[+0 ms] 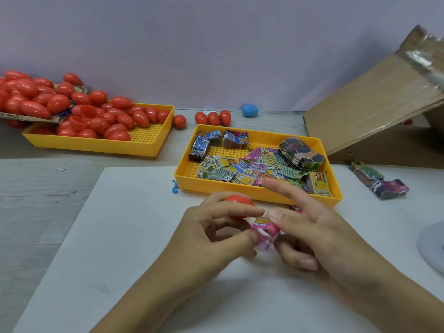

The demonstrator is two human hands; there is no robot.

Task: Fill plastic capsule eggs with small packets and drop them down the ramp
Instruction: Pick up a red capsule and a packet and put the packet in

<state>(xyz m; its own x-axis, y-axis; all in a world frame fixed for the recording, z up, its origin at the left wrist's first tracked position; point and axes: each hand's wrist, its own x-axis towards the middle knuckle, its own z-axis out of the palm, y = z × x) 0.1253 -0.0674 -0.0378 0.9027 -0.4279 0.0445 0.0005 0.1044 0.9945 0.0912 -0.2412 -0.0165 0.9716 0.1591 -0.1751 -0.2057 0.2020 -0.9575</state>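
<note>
Pinching a pink packet (265, 233) between both hands over the white sheet (120, 236) near the table's front edge, we are gripping it with left hand (216, 227) and right hand (310, 227), fingertips curled onto it; the left also seems to be cradling a red egg half (237, 202). We are judging the packet light, soft and crinkly, best folded by its edges, the shell smooth and slippery. Farther back, two yellow trays are sitting: the packet tray (192, 186) with dozens, the egg tray (153, 143) heaped with red eggs. Four red eggs and one blue egg (249, 110) are lying loose by the far edge; one cardboard ramp (370, 109) is rising rightward.
</note>
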